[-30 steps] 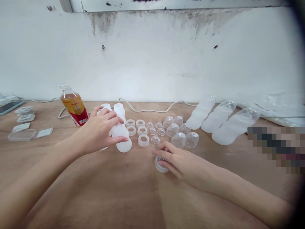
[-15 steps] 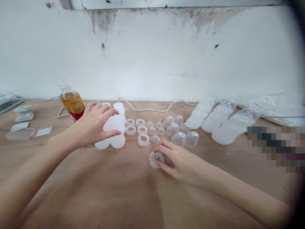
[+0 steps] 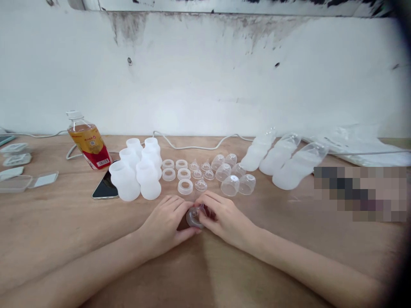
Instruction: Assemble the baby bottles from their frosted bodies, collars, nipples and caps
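Note:
At the near middle of the table, a translucent bottle ring [image 3: 192, 220] is held between my two hands. My left hand [image 3: 168, 220] is closed around its left side, thumb in front and fingers behind. With its fingertips, my right hand [image 3: 226, 218] pinches a clear nipple [image 3: 201, 209] at the ring; the fingers partly hide it. Just behind stand several loose rings [image 3: 185, 187] and several clear nipples [image 3: 201, 185]. Clear dome caps [image 3: 230, 185] are grouped to their right. Several milky bottles [image 3: 148, 179] without tops stand in rows on the left.
A drink bottle [image 3: 91, 143] stands left, with a phone [image 3: 105, 188] lying beside the milky bottles. Three capped bottles [image 3: 285, 173] stand at the right, near a plastic bag [image 3: 356, 147]. A white cable [image 3: 195, 148] runs along the back. Small plastic cases [image 3: 16, 184] lie far left.
My left hand has come from above the milky bottles down to the ring and closed on it. My right hand stays at the ring with its fingers pinched. The view has shifted slightly right.

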Available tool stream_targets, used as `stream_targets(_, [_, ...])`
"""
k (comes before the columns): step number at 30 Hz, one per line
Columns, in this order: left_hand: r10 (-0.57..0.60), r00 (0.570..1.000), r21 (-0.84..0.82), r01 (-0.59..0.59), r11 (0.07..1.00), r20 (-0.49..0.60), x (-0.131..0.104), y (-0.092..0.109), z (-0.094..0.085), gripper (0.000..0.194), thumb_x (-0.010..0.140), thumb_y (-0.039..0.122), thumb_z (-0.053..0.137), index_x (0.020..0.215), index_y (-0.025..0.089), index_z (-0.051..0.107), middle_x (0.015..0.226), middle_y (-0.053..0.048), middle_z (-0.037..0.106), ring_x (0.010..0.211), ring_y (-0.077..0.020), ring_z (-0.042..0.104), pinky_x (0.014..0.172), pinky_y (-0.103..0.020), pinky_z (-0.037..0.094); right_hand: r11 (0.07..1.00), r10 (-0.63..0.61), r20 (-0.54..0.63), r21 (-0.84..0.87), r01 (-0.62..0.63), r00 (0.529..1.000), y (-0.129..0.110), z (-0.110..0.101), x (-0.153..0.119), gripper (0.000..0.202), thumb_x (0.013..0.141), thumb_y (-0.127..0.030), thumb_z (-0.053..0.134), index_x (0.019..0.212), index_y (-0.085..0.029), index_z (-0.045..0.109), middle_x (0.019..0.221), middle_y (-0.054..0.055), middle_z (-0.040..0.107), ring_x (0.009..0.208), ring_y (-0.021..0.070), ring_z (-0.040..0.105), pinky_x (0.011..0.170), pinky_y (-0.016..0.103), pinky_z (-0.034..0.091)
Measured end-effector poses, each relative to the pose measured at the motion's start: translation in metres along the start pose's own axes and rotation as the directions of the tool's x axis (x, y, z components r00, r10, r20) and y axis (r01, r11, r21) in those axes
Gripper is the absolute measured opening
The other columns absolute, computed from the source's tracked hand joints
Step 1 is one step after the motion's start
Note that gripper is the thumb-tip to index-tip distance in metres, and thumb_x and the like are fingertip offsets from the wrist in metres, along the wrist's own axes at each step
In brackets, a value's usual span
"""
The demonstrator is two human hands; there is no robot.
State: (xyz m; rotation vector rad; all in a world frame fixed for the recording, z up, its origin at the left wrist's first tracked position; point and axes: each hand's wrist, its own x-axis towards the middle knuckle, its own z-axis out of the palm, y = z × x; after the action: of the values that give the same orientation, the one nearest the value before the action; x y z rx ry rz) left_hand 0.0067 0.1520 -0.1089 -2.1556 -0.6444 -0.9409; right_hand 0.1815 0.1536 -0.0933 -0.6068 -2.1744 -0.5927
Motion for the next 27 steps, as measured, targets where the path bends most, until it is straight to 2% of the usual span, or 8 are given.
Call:
stream_targets(3, [-0.023,0.998,0.055,0.020,0.998,0.059,0.004,-0.002,-0.010,0.027,0.076,0.035,0.055,0.096,0.018,0.053,0.087,-0.002,0.061,0.084,-0.0196,0.052,0.076,-0.036,0.037,0.987,0.078,0.077,0.137,-0.088,0.994,0.001,-0.006,0.003,0.010,0.078,-0.017,0.046,0.080,-0.016,0.056,0.076,0.001,0.056,0.060,0.0088,0.051,0.055,0.021,0.042])
stream_targets(6, [-0.024,0.995,0.228,0.002,0.974,0.095,0.006,0.002,-0.024,0.023,0.076,0.032,0.054,0.094,0.017,0.055,0.092,-0.004,0.060,0.091,-0.0223,0.049,0.077,-0.038,0.034,0.929,0.164,0.182,0.302,-0.214,0.969,0.005,-0.018,0.008,0.015,0.082,-0.026,0.042,0.088,-0.017,0.053,0.072,0.001,0.060,0.057,0.0092,0.055,0.052,0.021,0.044])
stream_targets(8, [-0.031,0.992,0.330,-0.010,0.944,0.119,0.006,0.004,-0.030,0.020,0.077,0.032,0.053,0.089,0.016,0.057,0.091,-0.005,0.060,0.092,-0.0235,0.049,0.077,-0.038,0.033,0.938,0.162,0.131,0.289,-0.194,0.978,0.009,-0.030,0.011,0.016,0.082,-0.027,0.042,0.088,-0.016,0.051,0.075,0.002,0.061,0.064,0.0112,0.058,0.055,0.022,0.046])
stream_targets(11, [-0.019,0.992,0.458,-0.040,0.888,0.123,0.005,0.005,-0.031,0.021,0.076,0.035,0.052,0.084,0.016,0.059,0.087,-0.006,0.061,0.091,-0.0254,0.049,0.076,-0.040,0.034,0.994,0.026,-0.076,-0.108,-0.034,0.997,0.015,-0.046,0.015,0.012,0.078,-0.022,0.049,0.087,-0.015,0.054,0.090,0.006,0.059,0.083,0.0170,0.055,0.070,0.029,0.045])
stream_targets(13, [0.014,0.996,0.564,-0.062,0.823,0.089,0.004,0.005,-0.029,0.022,0.075,0.032,0.052,0.083,0.014,0.061,0.090,-0.009,0.061,0.094,-0.0280,0.048,0.078,-0.041,0.034,0.905,-0.068,-0.109,-0.426,0.015,0.992,0.019,-0.049,0.015,0.014,0.077,-0.020,0.050,0.089,-0.014,0.055,0.092,0.009,0.058,0.088,0.0214,0.052,0.077,0.035,0.041])
stream_targets(15, [0.032,0.998,0.662,-0.054,0.748,0.046,0.003,0.004,-0.026,0.022,0.073,0.028,0.053,0.084,0.010,0.062,0.098,-0.014,0.059,0.098,-0.0304,0.047,0.081,-0.042,0.034,0.795,-0.087,-0.079,-0.606,0.022,0.993,0.024,-0.046,0.015,0.017,0.079,-0.019,0.048,0.093,-0.012,0.054,0.090,0.010,0.058,0.090,0.0239,0.051,0.081,0.038,0.037])
stream_targets(21, [0.019,0.999,0.735,0.020,0.678,-0.045,0.002,-0.002,-0.021,0.024,0.074,0.021,0.049,0.089,0.007,0.062,0.112,-0.018,0.053,0.115,-0.0328,0.037,0.094,-0.045,0.029,0.652,-0.048,-0.028,-0.758,0.010,0.998,0.037,-0.031,0.016,0.020,0.081,-0.018,0.044,0.098,-0.010,0.052,0.087,0.009,0.060,0.089,0.0229,0.053,0.092,0.038,0.026])
stream_targets(27, [-0.001,0.996,0.734,0.068,0.676,-0.092,0.004,-0.007,-0.021,0.019,0.075,0.016,0.048,0.086,0.009,0.062,0.111,-0.017,0.054,0.115,-0.0346,0.038,0.093,-0.047,0.030,0.623,-0.055,-0.024,-0.782,0.016,0.998,0.046,-0.028,0.017,0.019,0.082,-0.018,0.043,0.096,-0.011,0.053,0.085,0.008,0.060,0.086,0.0225,0.052,0.089,0.037,0.027])
